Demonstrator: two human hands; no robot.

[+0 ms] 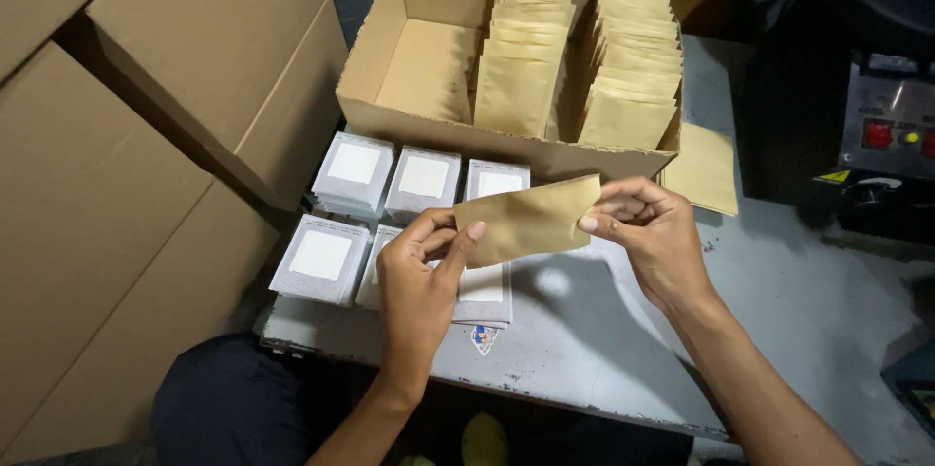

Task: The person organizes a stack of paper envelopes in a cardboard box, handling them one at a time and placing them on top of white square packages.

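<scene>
Two rows of flat tan paper pouches (575, 57) already standing in open brown cardboard box (409, 57); one tan paper pouch (526, 221) pinched between left hand (419, 281) and right hand (653, 232) (fingers closed on its ends); stacks of white square filter packets (355, 174) yet unpacked, seemingly.

Both forearms bare, no sleeves in view, no gloves, rings or watch on the left hand (419, 276) or the right hand (654, 237). Fingernails short and plain. Dark navy trousers over the knees at bottom edge, fabric plain, no markings visible.
</scene>
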